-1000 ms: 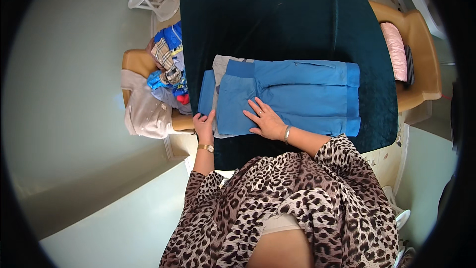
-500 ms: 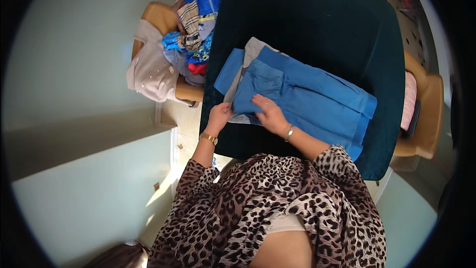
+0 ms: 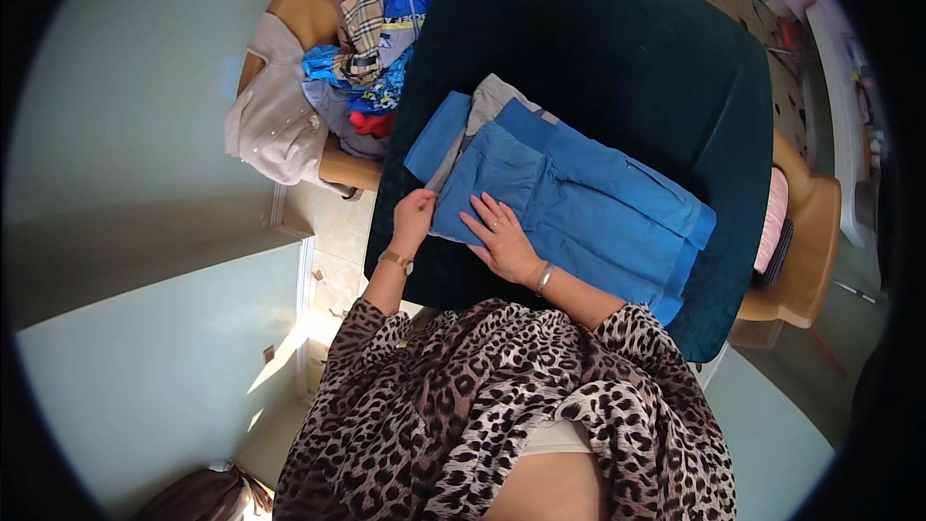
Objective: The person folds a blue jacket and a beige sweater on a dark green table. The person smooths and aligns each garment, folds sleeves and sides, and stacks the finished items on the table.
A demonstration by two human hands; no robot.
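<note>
A blue jacket (image 3: 598,198) with ribbed edges lies folded on the dark green table cover (image 3: 598,29), slanting from upper left to lower right. A strip of grey lining (image 3: 494,96) shows at its left end, beside another blue section (image 3: 438,140). My left hand (image 3: 414,212) pinches the grey edge at the near left corner, its fingers closed. My right hand (image 3: 504,241) rests palm down on the blue cloth just right of there, fingers spread, holding nothing.
On a tan chair (image 3: 307,10) at the left are a pale pink knitted top (image 3: 280,106) and a heap of mixed clothes (image 3: 371,48). Another tan chair (image 3: 810,251) at the right holds folded pink cloth (image 3: 774,212). A pale wall (image 3: 154,135) stands at the left.
My right hand has slid slightly toward me and flattened with its fingers spread. My left hand still pinches the near left corner. The whole view has shifted a little.
</note>
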